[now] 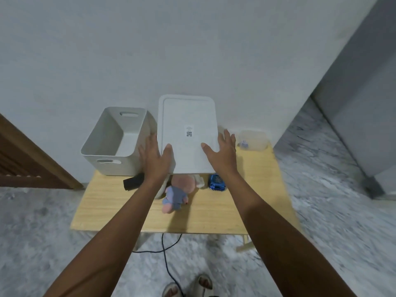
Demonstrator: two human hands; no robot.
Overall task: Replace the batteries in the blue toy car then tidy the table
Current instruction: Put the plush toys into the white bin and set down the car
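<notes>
I hold a white rectangular lid [188,116] tilted up above the small wooden table [214,215], its underside with a QR sticker facing me. My left hand [155,157] grips its left edge and my right hand [222,153] grips its right edge, thumbs on the face. Just below the lid's lower edge the blue toy car [216,182] lies on the table. Left of the lid stands an open white storage bin [113,142], with nothing visible inside. No batteries are visible.
A pink and blue plush toy [177,194] lies mid-table beside a small white object [200,181]. A black item [134,181] sits in front of the bin. A clear plastic container [254,139] stands at the back right. A black cable [165,249] runs across the floor.
</notes>
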